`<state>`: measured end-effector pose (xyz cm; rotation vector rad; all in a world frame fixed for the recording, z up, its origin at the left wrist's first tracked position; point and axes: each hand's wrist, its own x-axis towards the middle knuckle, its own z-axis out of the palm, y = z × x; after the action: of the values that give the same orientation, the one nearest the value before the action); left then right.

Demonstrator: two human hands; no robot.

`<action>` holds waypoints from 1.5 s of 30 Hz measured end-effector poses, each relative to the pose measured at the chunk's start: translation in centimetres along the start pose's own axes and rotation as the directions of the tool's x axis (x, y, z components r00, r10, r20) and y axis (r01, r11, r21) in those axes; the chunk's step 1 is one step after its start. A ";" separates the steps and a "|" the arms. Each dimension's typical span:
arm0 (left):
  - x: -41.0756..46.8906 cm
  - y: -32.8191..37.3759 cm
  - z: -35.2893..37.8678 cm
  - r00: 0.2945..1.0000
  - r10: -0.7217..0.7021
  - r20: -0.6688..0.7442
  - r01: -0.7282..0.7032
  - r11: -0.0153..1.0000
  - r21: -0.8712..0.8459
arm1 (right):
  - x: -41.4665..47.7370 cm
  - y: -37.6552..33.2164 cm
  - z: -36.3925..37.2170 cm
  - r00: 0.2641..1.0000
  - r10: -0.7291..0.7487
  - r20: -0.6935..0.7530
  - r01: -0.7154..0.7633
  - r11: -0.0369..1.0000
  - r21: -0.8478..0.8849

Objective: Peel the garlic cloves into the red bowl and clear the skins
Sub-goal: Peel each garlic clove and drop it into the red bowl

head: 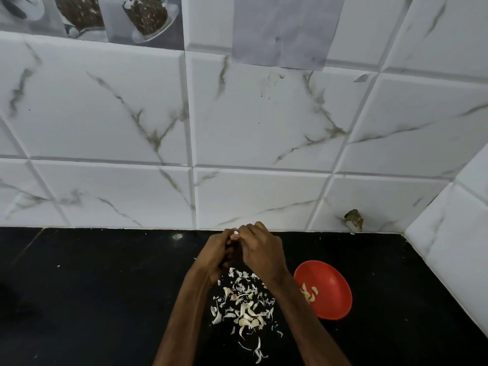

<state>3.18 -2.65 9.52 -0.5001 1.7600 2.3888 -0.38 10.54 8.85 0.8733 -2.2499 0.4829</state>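
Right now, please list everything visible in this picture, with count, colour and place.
red bowl: one, red, on the counter right of the pile
peeled cloves: several, pale yellow, inside the red bowl
pile of skins and cloves: one, white and cream, on the counter between the forearms
counter: one, black, below the wall
wall tiles: many, white with grey veins, behind the counter
picture tiles: a few, grey, top left
chipped hole: one, brown, low in the wall
garlic clove: one, white, pinched between both hands
left hand: one, holds the garlic clove, above the pile
right hand: one, pinches the garlic clove, beside the left hand
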 end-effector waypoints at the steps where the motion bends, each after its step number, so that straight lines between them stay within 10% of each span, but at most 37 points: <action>1: 0.0 0.0 0.0 1.000 0.001 -0.002 -0.001 1.000 0.022 | -0.2 -0.3 0.0 0.999 0.052 0.000 -0.052 0.998 0.024; 6: -0.5 0.2 0.4 0.987 0.149 0.061 -0.156 0.979 0.134 | -0.1 -2.2 0.7 0.911 0.413 0.009 -0.404 0.887 0.224; 10: -0.3 -0.1 0.1 0.886 0.449 0.114 -0.416 0.664 0.622 | 0.8 -2.0 0.6 0.540 0.684 0.490 -0.800 0.236 0.552; 12: -0.3 -0.3 -0.1 0.833 0.540 0.120 -0.443 0.521 0.730 | 1.0 -1.6 0.1 0.471 0.617 0.631 -0.842 0.100 0.531; 19: 0.0 -0.9 0.5 0.774 0.626 0.093 -0.452 0.444 0.774 | 1.4 -1.4 -0.5 0.664 0.602 0.443 -0.729 0.391 0.562; 27: 0.1 -0.4 1.9 0.848 0.519 -0.111 -0.481 0.840 0.253 | 0.9 -0.6 -0.5 0.961 0.276 0.014 -0.270 0.923 0.273; 34: 0.4 -0.8 2.3 0.918 0.353 -0.178 -0.355 0.935 0.024 | 1.1 -0.5 0.2 0.882 0.472 0.013 -0.361 0.655 0.664; 45: -0.2 -0.1 2.4 0.889 0.387 -0.243 -0.385 0.921 0.059 | 0.3 0.3 -0.6 0.839 0.518 0.169 -0.481 0.559 0.675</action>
<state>2.91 -0.36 10.12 -0.5102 2.1573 2.6760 -0.47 10.99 9.48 0.4966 -2.2500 1.7027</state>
